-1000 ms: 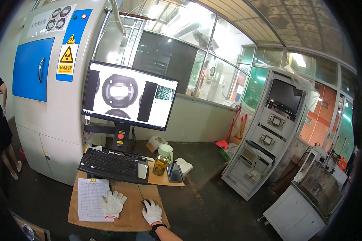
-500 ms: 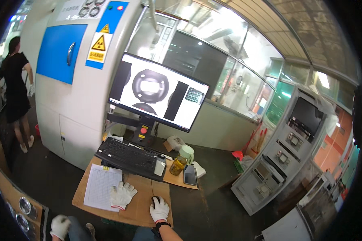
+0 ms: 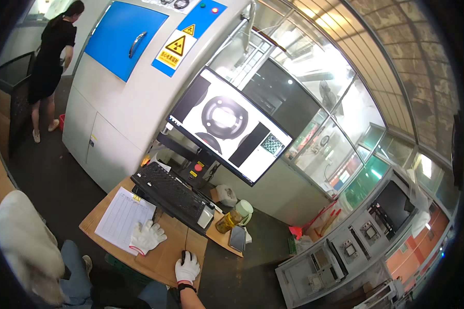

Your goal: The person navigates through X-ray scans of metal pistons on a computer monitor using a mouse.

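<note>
In a white knit glove, my right hand [image 3: 187, 269] rests over a black computer mouse [image 3: 184, 255] on the brown board desk [image 3: 162, 260], fingers curved round it. My left hand [image 3: 28, 244], also in a white glove, is raised close to the camera at the lower left; blur hides how its fingers lie. A loose white glove [image 3: 146, 237] lies partly on a printed sheet [image 3: 122, 219] with a clip at its top. Behind them is a black keyboard [image 3: 172, 198]. On the monitor [image 3: 229, 126] a grey image of a round part with holes shows.
A yellow-brown jar [image 3: 227, 222], a pale green cup [image 3: 244, 208] and a phone [image 3: 237, 238] stand or lie at the desk's right end. A large cabinet [image 3: 95, 103] with a blue door rises at left, near a person in black [image 3: 51, 56]. Grey equipment rack [image 3: 340, 252] at right.
My left hand has come up from beside my knee to near the camera. The view has tilted and shifted. My right hand stays on the mouse. The person in black has turned and leans forward.
</note>
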A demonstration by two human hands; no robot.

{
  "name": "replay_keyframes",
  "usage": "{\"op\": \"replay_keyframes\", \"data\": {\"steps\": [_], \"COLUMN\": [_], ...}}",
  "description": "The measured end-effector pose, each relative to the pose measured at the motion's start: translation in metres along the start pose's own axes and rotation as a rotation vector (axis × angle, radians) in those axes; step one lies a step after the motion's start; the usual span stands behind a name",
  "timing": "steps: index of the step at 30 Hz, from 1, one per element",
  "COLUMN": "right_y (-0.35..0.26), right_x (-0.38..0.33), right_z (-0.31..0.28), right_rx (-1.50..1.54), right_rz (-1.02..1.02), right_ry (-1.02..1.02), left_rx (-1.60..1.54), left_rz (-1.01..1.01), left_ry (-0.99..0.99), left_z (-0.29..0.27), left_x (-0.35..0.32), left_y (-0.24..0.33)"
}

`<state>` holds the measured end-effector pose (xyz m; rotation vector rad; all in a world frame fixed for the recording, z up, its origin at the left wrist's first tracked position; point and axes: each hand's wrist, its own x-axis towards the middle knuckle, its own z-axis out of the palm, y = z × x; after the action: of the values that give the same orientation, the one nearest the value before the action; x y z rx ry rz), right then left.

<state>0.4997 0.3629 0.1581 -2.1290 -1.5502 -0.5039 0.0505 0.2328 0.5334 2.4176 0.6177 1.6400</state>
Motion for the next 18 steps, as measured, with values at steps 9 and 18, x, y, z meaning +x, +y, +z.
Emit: {"op": "replay_keyframes", "data": {"steps": [9,18], "right_y": [0.002,0.007], "right_x": [0.001,0.003], "right_z": [-0.012,-0.003], "right_rx": [-0.01,-0.005], "right_rz": [0.018,0.062], "right_ry": [-0.002,-0.04], "left_rx": [-0.101,0.194], "left_rz": [-0.189,-0.406], "left_ry": [0.151,0.168], "left_z": [-0.002,-0.013], "left_x": [0.025,-0.044], "left_y": [0.054,0.074]}}
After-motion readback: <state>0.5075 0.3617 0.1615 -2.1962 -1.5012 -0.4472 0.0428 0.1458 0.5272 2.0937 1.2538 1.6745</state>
